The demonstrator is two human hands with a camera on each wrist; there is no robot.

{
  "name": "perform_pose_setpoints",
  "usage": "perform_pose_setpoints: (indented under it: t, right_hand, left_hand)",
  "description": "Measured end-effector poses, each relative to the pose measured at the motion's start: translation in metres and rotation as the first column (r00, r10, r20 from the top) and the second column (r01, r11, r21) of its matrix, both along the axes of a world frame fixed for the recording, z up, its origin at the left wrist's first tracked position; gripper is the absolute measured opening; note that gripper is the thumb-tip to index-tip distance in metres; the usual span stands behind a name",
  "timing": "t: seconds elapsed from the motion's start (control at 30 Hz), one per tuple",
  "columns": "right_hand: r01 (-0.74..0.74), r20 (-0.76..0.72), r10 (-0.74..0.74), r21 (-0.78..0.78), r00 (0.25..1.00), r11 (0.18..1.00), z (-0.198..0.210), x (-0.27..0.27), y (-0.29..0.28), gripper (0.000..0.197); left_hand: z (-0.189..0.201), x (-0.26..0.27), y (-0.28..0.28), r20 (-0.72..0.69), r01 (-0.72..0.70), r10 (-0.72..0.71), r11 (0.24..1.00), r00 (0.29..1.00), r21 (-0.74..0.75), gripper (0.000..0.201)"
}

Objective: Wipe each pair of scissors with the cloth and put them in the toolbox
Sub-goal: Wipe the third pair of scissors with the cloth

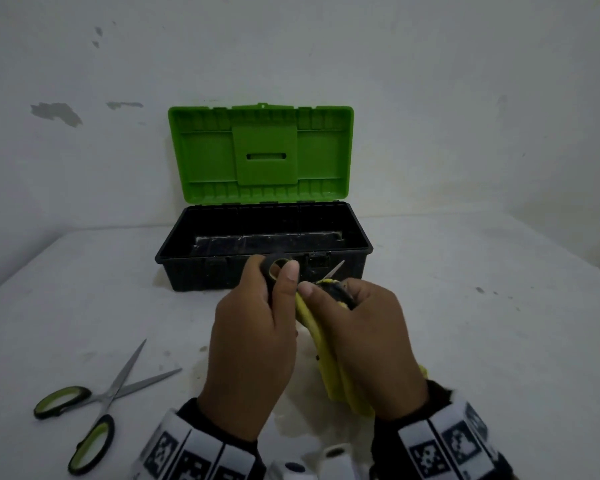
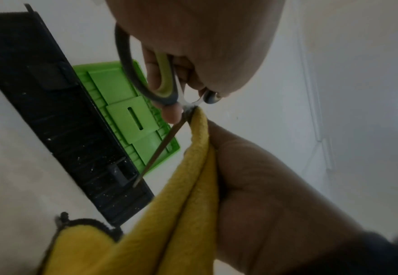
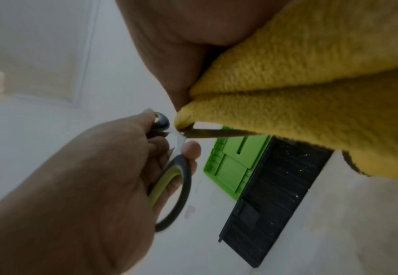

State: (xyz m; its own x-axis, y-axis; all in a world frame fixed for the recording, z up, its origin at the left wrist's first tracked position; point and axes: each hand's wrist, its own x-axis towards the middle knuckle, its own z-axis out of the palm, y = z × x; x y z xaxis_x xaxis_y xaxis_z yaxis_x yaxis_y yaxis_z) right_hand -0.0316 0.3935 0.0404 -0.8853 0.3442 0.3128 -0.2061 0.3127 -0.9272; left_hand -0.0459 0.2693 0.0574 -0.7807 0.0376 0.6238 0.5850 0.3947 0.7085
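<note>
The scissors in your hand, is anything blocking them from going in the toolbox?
Nothing visible does. The scissors, held in the left hand with the cloth round one blade, are just in front of the toolbox, whose lid stands open.

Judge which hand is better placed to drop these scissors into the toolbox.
Left. The left hand already grips the scissors by their handles, just before the open toolbox; the right hand holds the cloth.
</note>
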Motion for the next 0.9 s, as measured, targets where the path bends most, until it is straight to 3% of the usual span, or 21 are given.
perform_pose_setpoints:
  t: [0.13, 0.33, 0.5, 0.67, 0.83, 0.9]
  right_hand:
    - [0.083, -0.020, -0.085, -0.074, 0.996, 0.994, 0.004, -0.009, 0.016, 0.049]
    - [-0.096, 0.067, 0.098, -0.023, 0.993, 0.995, 0.006, 0.000, 0.006, 0.033]
    - [0.016, 0.036, -0.014, -0.068, 0.999, 0.998, 0.005, -0.012, 0.023, 0.050]
    - [-0.096, 0.060, 0.098, -0.034, 0.993, 0.995, 0.005, -0.001, 0.006, 0.032]
    - [0.017, 0.017, -0.015, -0.102, 1.000, 0.995, 0.009, -0.013, 0.025, 0.048]
    - [-0.013, 0.022, 0.015, -0.106, 1.000, 0.994, 0.009, -0.010, 0.022, 0.047]
  left_hand:
    - [-0.009, -0.001, 0.001, -0.079, -0.056, 0.050, 0.995, 0.996, -0.077, 0.028]
    - [-0.009, -0.005, 0.001, -0.140, -0.043, 0.034, 0.997, 0.990, -0.057, 0.026]
    - [-0.012, -0.006, 0.000, -0.194, -0.062, 0.041, 0.993, 0.980, -0.104, 0.022]
    - [-0.011, -0.005, -0.005, -0.236, -0.058, 0.025, 0.990, 0.971, -0.132, 0.027]
    - [-0.010, -0.004, -0.005, -0.275, -0.101, 0.054, 0.982, 0.960, -0.159, 0.028]
    - [-0.009, -0.004, -0.006, -0.267, -0.092, 0.049, 0.985, 0.962, -0.149, 0.027]
